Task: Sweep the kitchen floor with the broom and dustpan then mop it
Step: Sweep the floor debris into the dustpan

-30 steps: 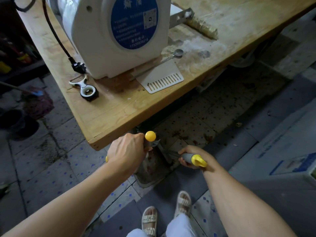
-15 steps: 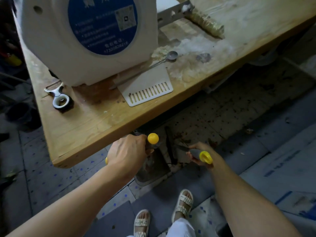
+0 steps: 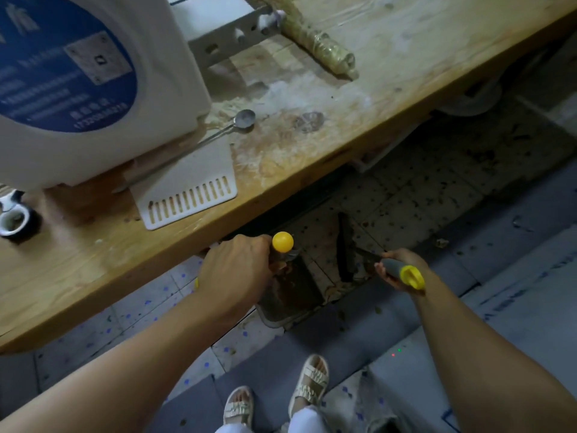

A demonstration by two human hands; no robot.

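Head view: I read the left-hand fingers (image 3: 274, 267) as curled round a handle topped by a yellow knob (image 3: 283, 241); the left hand (image 3: 235, 270) grips it just below that knob, in front of the near edge of the wooden table (image 3: 390, 98). From this grip the dustpan (image 3: 288, 295) hangs down to the tiled floor (image 3: 415, 195), its dark tray lying below the hand with its rim toward my feet. I see brownish dirt inside the tray.

Right-hand fingers (image 3: 382, 271) are wrapped round the grey grip of the broom handle (image 3: 394, 267), which ends in a yellow hanging loop (image 3: 412, 276) just outside the right hand (image 3: 402, 270). The broom head (image 3: 345, 248) is a dark, narrow strip standing on the floor just beside the far right corner of the dustpan tray; I cannot tell whether the two touch. Dark specks of debris lie scattered on the tiles beyond the broom head, under the table's near edge.

On the table, a white machine (image 3: 93, 89) with a blue round label sits at the left. A metal spoon (image 3: 243, 118) lies beside it, and a white slotted plate (image 3: 187, 195) reaches toward the near edge. A wrapped roll (image 3: 321, 48) lies toward the far edge. My sandalled feet (image 3: 309, 385) stand on the floor at the bottom
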